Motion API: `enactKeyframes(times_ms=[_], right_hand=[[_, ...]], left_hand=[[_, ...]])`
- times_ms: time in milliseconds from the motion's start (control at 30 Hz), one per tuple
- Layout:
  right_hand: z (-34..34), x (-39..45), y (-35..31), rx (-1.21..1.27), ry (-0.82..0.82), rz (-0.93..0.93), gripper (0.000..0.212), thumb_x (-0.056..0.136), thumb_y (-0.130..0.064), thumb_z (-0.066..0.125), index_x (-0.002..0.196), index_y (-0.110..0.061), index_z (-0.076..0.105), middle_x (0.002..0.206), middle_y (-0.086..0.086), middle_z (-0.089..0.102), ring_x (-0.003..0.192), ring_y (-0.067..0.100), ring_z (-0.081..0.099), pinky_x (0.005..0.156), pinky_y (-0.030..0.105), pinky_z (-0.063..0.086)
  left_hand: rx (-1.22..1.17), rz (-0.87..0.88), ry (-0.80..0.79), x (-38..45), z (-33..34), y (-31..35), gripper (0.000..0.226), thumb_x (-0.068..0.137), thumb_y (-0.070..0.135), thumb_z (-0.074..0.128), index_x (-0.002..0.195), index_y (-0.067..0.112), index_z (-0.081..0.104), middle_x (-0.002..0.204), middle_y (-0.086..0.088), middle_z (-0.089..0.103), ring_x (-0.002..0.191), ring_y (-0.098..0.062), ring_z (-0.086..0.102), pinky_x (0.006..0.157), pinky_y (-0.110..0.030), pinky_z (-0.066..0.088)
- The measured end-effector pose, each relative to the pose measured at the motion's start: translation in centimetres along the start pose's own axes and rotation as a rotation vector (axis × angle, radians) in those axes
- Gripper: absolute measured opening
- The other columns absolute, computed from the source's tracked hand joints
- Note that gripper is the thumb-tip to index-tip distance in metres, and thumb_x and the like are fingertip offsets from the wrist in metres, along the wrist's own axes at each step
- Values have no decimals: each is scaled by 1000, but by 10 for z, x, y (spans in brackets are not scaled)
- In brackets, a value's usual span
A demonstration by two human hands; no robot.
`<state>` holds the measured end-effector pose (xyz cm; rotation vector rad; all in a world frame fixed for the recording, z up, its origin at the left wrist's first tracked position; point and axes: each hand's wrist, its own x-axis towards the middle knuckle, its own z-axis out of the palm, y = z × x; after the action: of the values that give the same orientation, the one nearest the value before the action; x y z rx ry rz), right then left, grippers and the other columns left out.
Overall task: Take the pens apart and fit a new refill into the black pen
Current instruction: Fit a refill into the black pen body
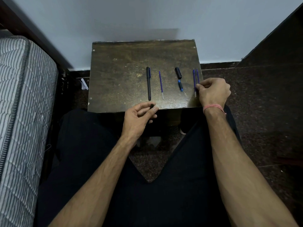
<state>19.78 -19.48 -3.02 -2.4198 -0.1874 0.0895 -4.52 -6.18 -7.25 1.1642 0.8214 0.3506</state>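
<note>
Head view looks straight down on your two hands at the near edge of the small dark surface [124,66]. Your left hand [139,118] curls its grip around a short black pen barrel [151,106], thumb on top, holding it just off the near edge, above your lap. Your right hand [213,92] reaches to the right side of the surface, fingertips pinching at the lower end of two blue refills [196,79] that lie side by side; whether it has one or both is hard to tell from here. On the surface, a whole black pen [148,83] lies on the left, a loose blue refill [160,84] just beside it, then a black cap [178,72] with a blue tip piece [180,85] right below it. So the black pen is open in your left hand and the new refill is under your right fingers. Watch the risks now: those two refills touch each other and sit near the right edge, so a careless pinch could drag both, or roll one off onto the floor. The barrel hangs over your lap, so a loosened grip drops it out of sight against your dark trousers. Feed the refill in the wrong way round and it will likely jam.
</note>
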Motion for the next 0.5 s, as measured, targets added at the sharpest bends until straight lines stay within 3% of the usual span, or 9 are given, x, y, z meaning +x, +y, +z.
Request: enactKeyframes(times_ms=[233, 500], right_hand=[[2, 6, 5, -18, -19, -9, 9, 87, -29, 92, 93, -27, 87, 89, -9, 80, 86, 7, 74, 86, 20, 55], [4, 9, 8, -23, -20, -7, 10, 86, -30, 93, 93, -27, 87, 91, -8, 81, 90, 9, 75, 90, 23, 58]], left_hand=[[3, -14, -2, 2, 1, 0, 27, 96, 30, 92, 121, 24, 85, 110, -3, 89, 94, -14, 84, 81, -23, 67], [11, -22, 3, 2, 1, 0, 25, 95, 31, 93, 119, 27, 86, 110, -3, 89, 93, -13, 83, 81, -24, 66]])
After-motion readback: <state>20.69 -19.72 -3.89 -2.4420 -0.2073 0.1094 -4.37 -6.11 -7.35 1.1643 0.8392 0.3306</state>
